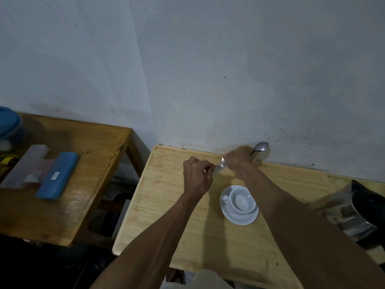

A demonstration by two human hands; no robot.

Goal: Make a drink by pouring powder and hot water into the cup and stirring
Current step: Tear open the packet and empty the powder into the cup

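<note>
A white cup (241, 200) stands on a white saucer (239, 217) on the light wooden table (166, 205); the cup looks empty. Beyond the cup, my left hand (196, 176) and my right hand (237, 160) pinch the two ends of a small silvery sachet (220, 165) held between them above the table. My right hand also grips a metal spoon (261, 147), whose bowl sticks out toward the wall.
A steel kettle (352, 213) with a black handle stands at the table's right edge. A darker wooden table (73, 184) to the left carries a blue case (58, 178), a clear box (27, 165) and a blue-lidded container (8, 124). The wall runs just behind.
</note>
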